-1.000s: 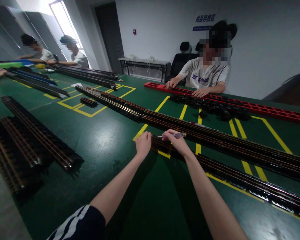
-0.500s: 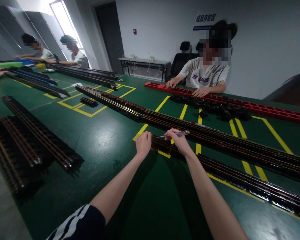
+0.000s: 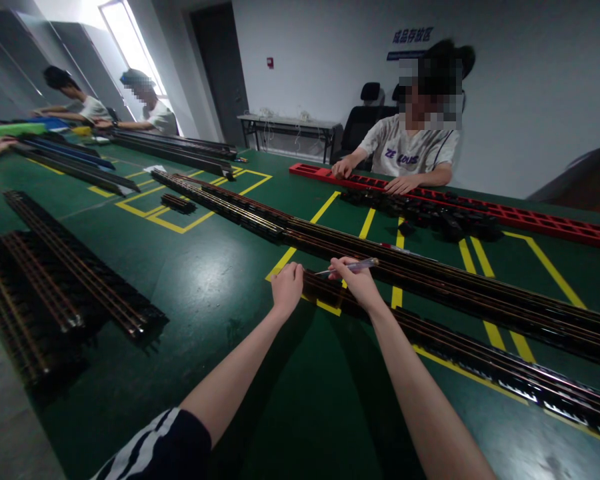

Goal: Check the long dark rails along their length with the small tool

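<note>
Tool in the right hand at the near dark strip, centre of the frame.
The right hand (image 3: pixel 355 279) was closed around a slim tool (image 3: pixel 364 265), its thin shaft directed left toward the dark strip (image 3: pixel 460 349); the left hand (image 3: pixel 287 288), fingers bent, was positioned at the strip's left end, though whether it gripped the strip could not be told; the strip extended from frame centre to the lower right edge, passing behind the right forearm; longer railed strips (image 3: pixel 430 283) lay just beyond it; at upper right, a co-worker (image 3: pixel 413 150) had both hands at a red frame (image 3: pixel 530 219).
</note>
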